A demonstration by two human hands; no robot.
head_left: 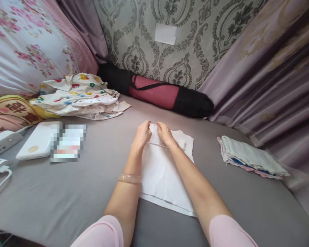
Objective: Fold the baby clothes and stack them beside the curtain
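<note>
A white cloth garment [164,178] lies spread on the grey sheet in front of me, its far part folded over toward me. My left hand [143,133] pinches the far left edge of the garment between thumb and fingers. Close beside it, my right hand [165,133] grips the same far edge, a little to the right. Both forearms reach over the cloth, and the right one covers part of its right side. A pale bangle circles my left wrist.
On the right is a stack of folded cloths [252,156]. Crumpled patterned clothes [77,96] lie at the back left, near a white power bank [38,142], a blurred phone-like rectangle [69,142] and a power strip [5,142]. A black and pink rolled bag [154,92] lies along the wall.
</note>
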